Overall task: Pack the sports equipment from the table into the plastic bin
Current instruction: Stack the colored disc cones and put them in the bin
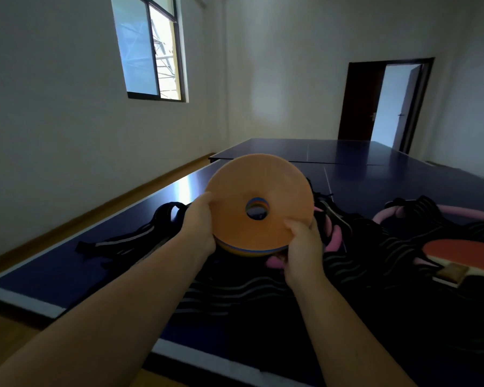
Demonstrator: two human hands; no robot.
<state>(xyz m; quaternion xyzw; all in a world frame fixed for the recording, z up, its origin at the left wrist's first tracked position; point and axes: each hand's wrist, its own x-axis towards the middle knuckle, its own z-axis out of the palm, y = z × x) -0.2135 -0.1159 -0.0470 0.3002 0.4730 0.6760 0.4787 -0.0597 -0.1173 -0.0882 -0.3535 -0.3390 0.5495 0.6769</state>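
Disc cones (pixel 263 185), stacked with an orange one on top, hang tilted above the table (pixel 361 152), and you hold them at opposite rims. Your left hand (pixel 199 219) curls round the left edge and your right hand (pixel 302 247) pinches the near right edge. Nothing binds the stack, so a steeper tilt could let the lower cones slide out onto the black straps (pixel 263 289) or the paddle (pixel 458 250). The bin is out of view, so turning to find it risks a loosened grip.

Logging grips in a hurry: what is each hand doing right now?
Left hand: grips the left edge of the stack of disc cones.
Right hand: grips the same stack's lower right edge.
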